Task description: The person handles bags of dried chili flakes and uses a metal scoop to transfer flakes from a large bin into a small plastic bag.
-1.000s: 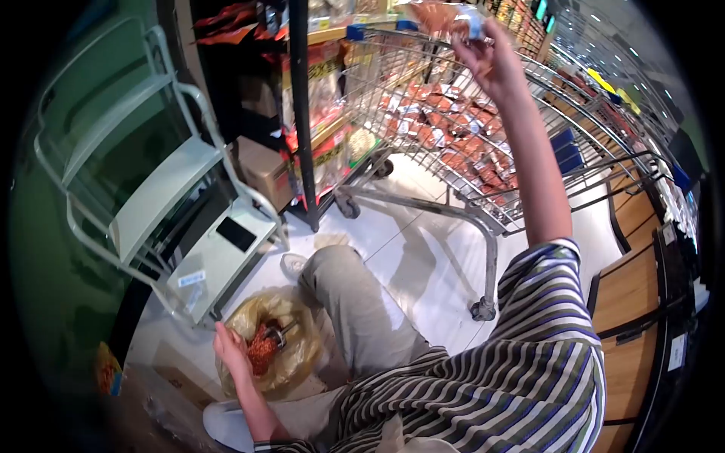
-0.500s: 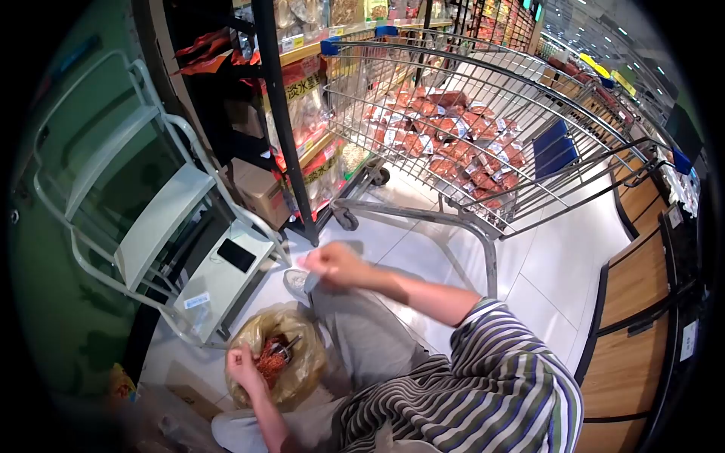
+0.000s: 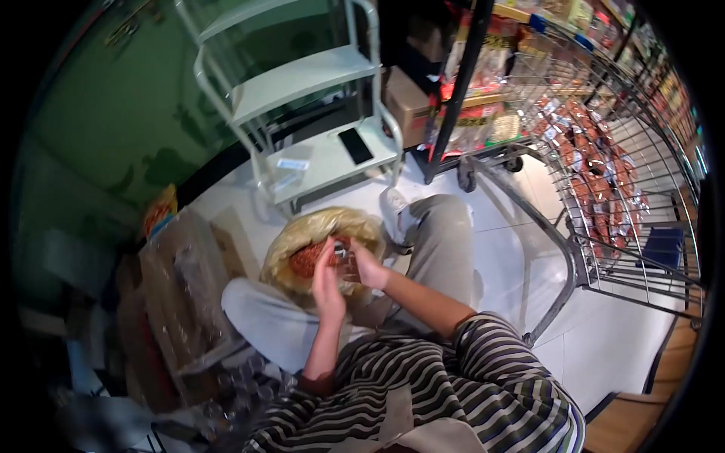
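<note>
A yellowish plastic bag [image 3: 283, 260] stands open on the floor between my legs, with small reddish-brown pieces [image 3: 306, 260] heaped inside. Over its mouth my left hand [image 3: 327, 283] is held upright, fingers stretched out and palm turned inward. Facing it closely, my right hand [image 3: 368, 269] curls its fingers at a clear plastic piece [image 3: 346, 266], whose exact kind I cannot tell. The hands partly hide the bag's contents.
A pale step stool [image 3: 302, 83] stands ahead, a phone [image 3: 355, 146] on its lowest step. To the right is a wire shopping cart [image 3: 627, 283] with many red-brown packets [image 3: 589, 166]. Cardboard [image 3: 185, 279] lies at the left, and shelves of packaged goods [image 3: 483, 60] rise behind.
My right hand has come down from above my knee to the bag, beside the left. The left hand has left the bag's rim. My view has turned, shifting stool and cart rightward.
</note>
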{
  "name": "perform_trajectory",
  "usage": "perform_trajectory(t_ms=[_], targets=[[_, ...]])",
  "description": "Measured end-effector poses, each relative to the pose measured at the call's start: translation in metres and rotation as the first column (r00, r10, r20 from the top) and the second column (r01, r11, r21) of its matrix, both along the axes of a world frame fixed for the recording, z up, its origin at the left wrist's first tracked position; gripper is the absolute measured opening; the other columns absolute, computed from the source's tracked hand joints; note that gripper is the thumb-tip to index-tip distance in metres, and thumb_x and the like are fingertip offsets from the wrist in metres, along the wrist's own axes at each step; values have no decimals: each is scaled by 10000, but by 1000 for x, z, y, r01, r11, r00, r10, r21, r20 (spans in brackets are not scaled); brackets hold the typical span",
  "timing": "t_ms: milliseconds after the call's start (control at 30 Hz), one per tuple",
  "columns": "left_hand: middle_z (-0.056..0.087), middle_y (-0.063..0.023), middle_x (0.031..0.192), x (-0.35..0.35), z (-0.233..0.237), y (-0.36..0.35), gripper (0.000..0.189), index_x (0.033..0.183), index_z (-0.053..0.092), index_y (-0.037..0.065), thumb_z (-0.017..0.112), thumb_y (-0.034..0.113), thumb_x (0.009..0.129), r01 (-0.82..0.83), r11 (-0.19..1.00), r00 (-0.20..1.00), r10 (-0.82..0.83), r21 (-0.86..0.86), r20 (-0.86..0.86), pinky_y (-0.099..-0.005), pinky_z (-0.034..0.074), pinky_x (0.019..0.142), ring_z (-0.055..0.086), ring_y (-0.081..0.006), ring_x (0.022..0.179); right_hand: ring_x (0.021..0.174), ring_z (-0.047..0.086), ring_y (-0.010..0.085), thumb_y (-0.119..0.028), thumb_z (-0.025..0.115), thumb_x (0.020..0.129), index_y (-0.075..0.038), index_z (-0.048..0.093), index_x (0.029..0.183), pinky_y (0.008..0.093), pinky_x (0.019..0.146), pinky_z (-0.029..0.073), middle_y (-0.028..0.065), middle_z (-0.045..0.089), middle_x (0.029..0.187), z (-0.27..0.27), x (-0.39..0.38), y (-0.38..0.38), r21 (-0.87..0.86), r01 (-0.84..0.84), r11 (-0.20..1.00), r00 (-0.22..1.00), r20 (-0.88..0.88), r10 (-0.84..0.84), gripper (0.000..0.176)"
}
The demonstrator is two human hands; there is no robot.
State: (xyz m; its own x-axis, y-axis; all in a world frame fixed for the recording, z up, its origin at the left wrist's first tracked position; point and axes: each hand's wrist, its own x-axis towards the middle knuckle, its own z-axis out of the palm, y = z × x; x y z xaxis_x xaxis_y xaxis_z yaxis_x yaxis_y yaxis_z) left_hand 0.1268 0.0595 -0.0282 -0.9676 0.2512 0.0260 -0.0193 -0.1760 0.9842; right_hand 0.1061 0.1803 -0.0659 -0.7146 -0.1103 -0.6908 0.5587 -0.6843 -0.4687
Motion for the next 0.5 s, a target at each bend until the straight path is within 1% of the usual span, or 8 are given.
perform_trajectory(t_ms=[67,133,200,300,333,367,467,500], targets=[[442,-145,1459,-11,-26,-1,508,1410,416,51,328,399,1050,-55,994,997,49,-96,-59,-386,293,1133,419,-281,1338,1149,557,212,-427,394,1031,-97,510,1348,357,978,440,50,603,1263,18,11,-34,-201,55,978,964,-244,-104,472],[467,-151,1429,-34,-68,-13,490,1384,430,44,327,387,1050,-109,987,957,72,119,281,-377,325,1114,455,-275,1302,1346,439,271,-358,448,1020,-89,443,1430,326,1130,280,136,502,1424,-13,18,-73,462,157,873,853,-509,116,490],[491,-158,1399,-42,-85,-31,473,1357,444,37,327,376,1049,-159,898,885,-56,411,463,-367,358,1094,491,-268,1267,1385,390,263,-303,451,1013,-63,476,1411,344,1153,263,175,447,1468,61,42,-58,684,178,707,479,-688,545,466],[498,-153,1397,-25,-45,-37,495,1386,400,35,311,388,1050,-1,664,864,-375,748,335,-377,369,1093,499,-266,1267,1391,385,267,-256,495,983,-46,484,1397,380,1147,268,202,455,1452,69,46,-53,769,574,280,329,-530,782,465],[495,-148,1404,-16,-26,-35,511,1406,374,37,303,397,1051,73,558,847,-472,827,244,-384,366,1098,494,-267,1276,1332,444,257,-296,470,994,-58,490,1379,410,1094,324,177,493,1409,59,43,-52,816,409,409,506,-575,643,454],[498,-155,1419,-7,2,-27,478,1383,448,33,357,359,1046,-161,821,841,-177,548,512,-429,327,1128,461,-287,1327,1272,503,248,-335,444,1004,-69,497,1361,440,1042,380,151,531,1366,38,33,-50,799,252,547,672,-551,495,449],[488,-168,1439,-2,12,-32,503,1316,532,-7,382,383,1036,177,982,958,-188,-70,-215,-437,306,1141,407,-298,1380,1096,604,284,-497,337,1031,-109,525,1303,400,948,467,88,615,1232,-68,-2,-31,240,-17,971,1000,-3,19,510],[499,-159,1437,-4,5,-32,410,1252,592,-10,403,281,1034,127,966,916,-201,-225,-347,-436,276,1156,379,-316,1405,1033,608,256,-571,252,1024,-118,536,1267,420,924,478,60,620,1186,-74,1,-27,4,3,1000,996,-90,-2,588]])
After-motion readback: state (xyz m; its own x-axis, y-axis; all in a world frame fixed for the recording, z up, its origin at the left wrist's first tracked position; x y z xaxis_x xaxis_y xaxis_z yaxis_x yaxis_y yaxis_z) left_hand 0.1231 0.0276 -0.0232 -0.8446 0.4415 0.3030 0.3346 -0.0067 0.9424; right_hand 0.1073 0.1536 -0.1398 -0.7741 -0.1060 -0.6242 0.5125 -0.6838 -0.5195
